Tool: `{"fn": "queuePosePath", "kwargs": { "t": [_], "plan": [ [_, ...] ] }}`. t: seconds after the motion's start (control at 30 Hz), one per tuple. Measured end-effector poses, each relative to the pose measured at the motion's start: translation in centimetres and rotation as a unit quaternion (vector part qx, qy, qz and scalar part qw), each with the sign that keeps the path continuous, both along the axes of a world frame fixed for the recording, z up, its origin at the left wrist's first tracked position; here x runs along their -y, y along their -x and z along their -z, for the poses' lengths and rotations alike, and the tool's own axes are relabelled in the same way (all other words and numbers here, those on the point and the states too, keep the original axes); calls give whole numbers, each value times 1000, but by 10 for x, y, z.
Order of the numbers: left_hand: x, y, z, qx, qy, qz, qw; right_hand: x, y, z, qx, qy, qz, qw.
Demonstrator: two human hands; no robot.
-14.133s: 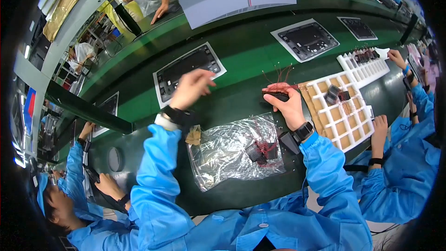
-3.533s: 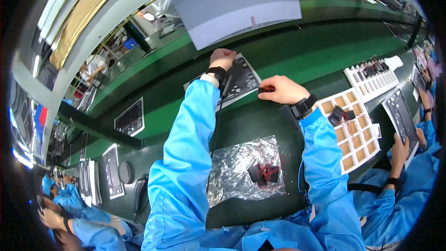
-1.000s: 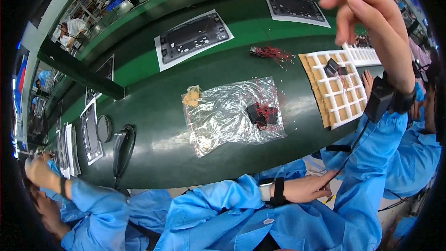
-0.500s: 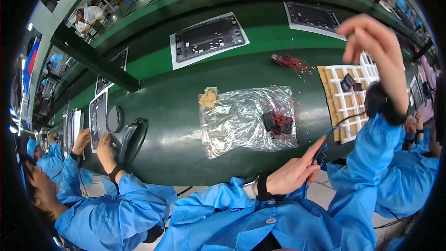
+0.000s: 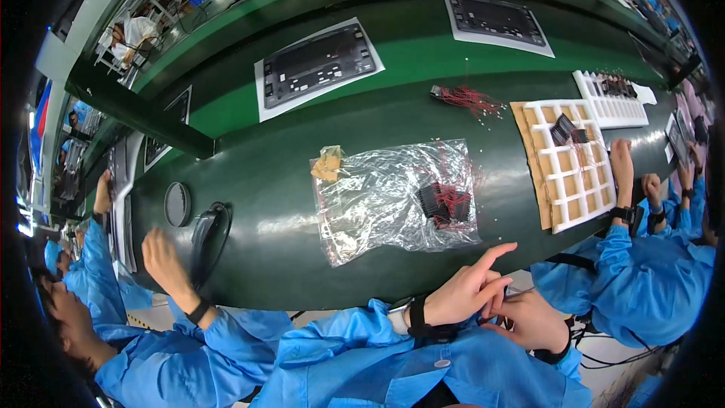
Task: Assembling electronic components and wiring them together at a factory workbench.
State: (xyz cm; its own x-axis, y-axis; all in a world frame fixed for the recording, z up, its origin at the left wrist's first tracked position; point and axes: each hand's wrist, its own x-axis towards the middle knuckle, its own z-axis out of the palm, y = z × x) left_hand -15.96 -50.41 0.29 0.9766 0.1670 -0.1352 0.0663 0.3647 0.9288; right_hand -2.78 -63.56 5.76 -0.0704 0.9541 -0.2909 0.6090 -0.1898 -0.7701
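My left hand hovers by the bench's front edge, its index finger stretched out and the other fingers bent. A pale band and a black wrist strap circle that wrist. Close against it, near my jacket, is my right hand; its fingertips are partly hidden behind the left hand, so anything in them cannot be made out. Beyond both hands, a clear plastic bag lies flat on the green bench. On the bag's right part rests a bundle of small black parts with red wires.
A white grid tray on cardboard holds black wired parts. Behind it stands a white slotted tray. Another red-wired bundle lies farther back. Dark panels rest on the far strip. Co-workers sit either side; a black handheld device lies left.
My right hand has come down from above the grid tray to beside my left hand. At left, a co-worker's panel has left its place near the round dish, and that person's hands have moved.
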Motion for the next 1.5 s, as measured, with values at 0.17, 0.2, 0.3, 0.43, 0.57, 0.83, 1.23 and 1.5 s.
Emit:
{"fn": "queuePosePath", "kwargs": {
  "t": [0.17,0.2,0.3,0.43,0.57,0.83,1.23,1.5],
  "plan": [
    [-1,-3,-1,-17,8,15,1000,-1,5,10,38,67,-1,997],
    [0,-2,0,-26,4,22,999,0,5,11,36,67,-8,997],
    [7,6,3,29,-117,-31,992,8,-9,16,8,-19,-54,998],
    [23,19,29,52,-190,18,980,13,-55,-12,-104,16,-26,994],
    [38,1,71,92,-295,206,928,9,-62,-17,-76,-19,67,995],
    [75,-31,95,213,-88,342,911,-15,-56,-25,-73,-178,155,969],
    [59,-25,97,136,-170,276,936,-34,-67,-48,-65,-125,24,990],
    [-83,142,58,98,-67,-42,992,-96,-80,-123,8,-458,98,883]
  ]
}}
